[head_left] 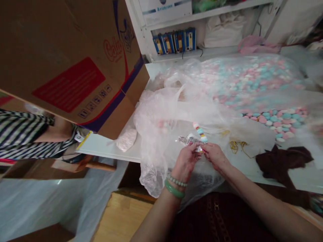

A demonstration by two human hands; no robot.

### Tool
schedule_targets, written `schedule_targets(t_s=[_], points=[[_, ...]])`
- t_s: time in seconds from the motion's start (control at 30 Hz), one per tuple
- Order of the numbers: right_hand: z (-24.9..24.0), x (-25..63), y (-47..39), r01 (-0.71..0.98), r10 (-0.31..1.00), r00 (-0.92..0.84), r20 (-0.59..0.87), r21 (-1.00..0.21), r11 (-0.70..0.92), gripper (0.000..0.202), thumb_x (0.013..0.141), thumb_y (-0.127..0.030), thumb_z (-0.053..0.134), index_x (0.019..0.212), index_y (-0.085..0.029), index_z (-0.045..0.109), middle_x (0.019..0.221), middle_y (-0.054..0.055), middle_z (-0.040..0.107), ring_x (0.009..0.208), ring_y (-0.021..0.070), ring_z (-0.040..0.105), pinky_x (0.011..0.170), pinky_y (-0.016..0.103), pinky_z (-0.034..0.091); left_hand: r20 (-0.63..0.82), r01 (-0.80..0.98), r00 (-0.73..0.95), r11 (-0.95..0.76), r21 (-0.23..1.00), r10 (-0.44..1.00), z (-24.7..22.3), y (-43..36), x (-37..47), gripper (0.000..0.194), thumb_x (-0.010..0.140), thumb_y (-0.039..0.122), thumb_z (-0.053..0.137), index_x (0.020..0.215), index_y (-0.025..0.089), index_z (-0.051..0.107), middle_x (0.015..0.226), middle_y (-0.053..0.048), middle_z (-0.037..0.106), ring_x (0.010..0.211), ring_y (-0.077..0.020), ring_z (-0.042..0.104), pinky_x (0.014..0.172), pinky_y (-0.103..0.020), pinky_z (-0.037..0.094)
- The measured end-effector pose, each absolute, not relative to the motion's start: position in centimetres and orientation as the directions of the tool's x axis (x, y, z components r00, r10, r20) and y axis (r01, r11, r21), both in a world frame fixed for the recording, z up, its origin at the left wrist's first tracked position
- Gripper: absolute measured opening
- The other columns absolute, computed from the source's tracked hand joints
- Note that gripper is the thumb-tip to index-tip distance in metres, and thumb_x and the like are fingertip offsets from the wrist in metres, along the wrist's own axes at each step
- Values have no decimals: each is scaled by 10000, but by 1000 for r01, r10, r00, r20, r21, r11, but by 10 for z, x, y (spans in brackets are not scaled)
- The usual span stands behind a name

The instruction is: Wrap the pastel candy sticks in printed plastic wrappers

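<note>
My left hand (186, 157), with a green bangle and a beaded bracelet at its wrist, is closed on a small shiny silver packet (189, 139). My right hand (215, 155) pinches the same packet's right side, close to the left fingertips. A short row of pastel candies (200, 131) stands out just beyond the fingers; whether it lies inside the packet I cannot tell. Under and around both hands spreads a crumpled clear plastic bag (161, 148). Gold twist ties (236, 146) lie right of my right hand, and pink, blue and white candies (282, 121) show at a bag's opening.
A large cardboard box (75, 60) stands at the left, by a person in a striped top (32, 134). A big bag of candies (257, 74) fills the table's back right. Dark brown cloth (284, 161) lies at the right edge. White shelving (174, 23) rises behind.
</note>
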State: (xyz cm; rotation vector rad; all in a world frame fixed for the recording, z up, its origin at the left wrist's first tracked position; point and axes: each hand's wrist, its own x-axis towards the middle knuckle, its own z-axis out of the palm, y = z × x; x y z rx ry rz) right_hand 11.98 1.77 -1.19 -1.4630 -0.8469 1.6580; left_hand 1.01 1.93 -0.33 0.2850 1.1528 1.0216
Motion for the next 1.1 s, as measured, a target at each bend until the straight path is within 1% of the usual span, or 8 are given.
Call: schedule_targets(t_s=[0.1, 0.27, 0.4, 0.5, 0.67, 0.87, 1.0, 1.1], points=[[-15, 123, 18, -121, 864, -69, -498, -856, -503, 371, 700, -516, 601, 575, -232, 398, 398, -89, 276, 372, 79, 195, 394, 253, 123, -642, -526, -21, 538, 659, 766, -12, 20, 8, 176, 615, 241, 745, 677, 145, 611, 565, 7, 577, 469, -84, 471, 484, -221, 350], [-13, 123, 16, -105, 876, -91, -473, -870, -481, 368, 683, -531, 620, 623, -216, 439, 446, -88, 324, 389, 70, 216, 398, 249, 116, -553, -557, -169, 384, 736, 816, -23, 20, 8, 238, 584, 239, 756, 593, 140, 540, 492, 50, 486, 450, -55, 392, 477, -221, 274], [-6, 116, 15, -93, 890, -150, -431, -890, -446, 338, 617, -444, 707, 638, -197, 478, 475, -95, 338, 413, 54, 214, 413, 240, 128, -515, -608, -145, 334, 720, 845, -21, 17, 14, 269, 565, 280, 768, 669, 127, 572, 554, 30, 537, 473, -60, 426, 491, -220, 285], [-1, 113, 14, -116, 883, -147, -446, -879, -463, 310, 584, -390, 720, 620, -189, 487, 485, -86, 370, 416, 49, 219, 419, 239, 140, -522, -613, -77, 372, 697, 850, -21, 17, 14, 320, 579, 339, 768, 744, 130, 591, 609, 9, 577, 490, -75, 459, 494, -225, 309], [-6, 119, 16, -133, 850, -126, -511, -841, -525, 267, 562, -348, 696, 594, -187, 484, 447, -83, 366, 389, 46, 227, 395, 231, 119, -608, -555, -106, 461, 693, 787, -28, 21, 3, 273, 705, 370, 683, 659, 147, 534, 506, 38, 477, 424, -55, 373, 433, -219, 261], [-17, 115, 16, -193, 827, -90, -555, -805, -561, 291, 596, -382, 691, 628, -197, 468, 390, -108, 310, 346, 41, 201, 360, 213, 98, -651, -582, -227, 435, 687, 724, -23, 25, -1, 160, 741, 197, 631, 644, 138, 518, 509, 50, 455, 428, -46, 348, 441, -207, 251], [-16, 106, 14, -201, 822, -67, -566, -799, -566, 321, 641, -437, 667, 605, -206, 447, 383, -108, 292, 340, 42, 182, 351, 218, 98, -629, -558, -326, 394, 731, 705, -15, 24, 5, 222, 791, 205, 575, 603, 152, 469, 495, 61, 394, 423, -50, 305, 442, -216, 220], [-14, 107, 14, -178, 832, -86, -547, -814, -553, 352, 690, -493, 623, 593, -204, 447, 403, -88, 331, 347, 45, 190, 356, 229, 87, -549, -524, -366, 321, 789, 751, -12, 23, 9, 251, 809, 228, 560, 599, 171, 435, 503, 68, 364, 425, -52, 285, 450, -217, 211]])
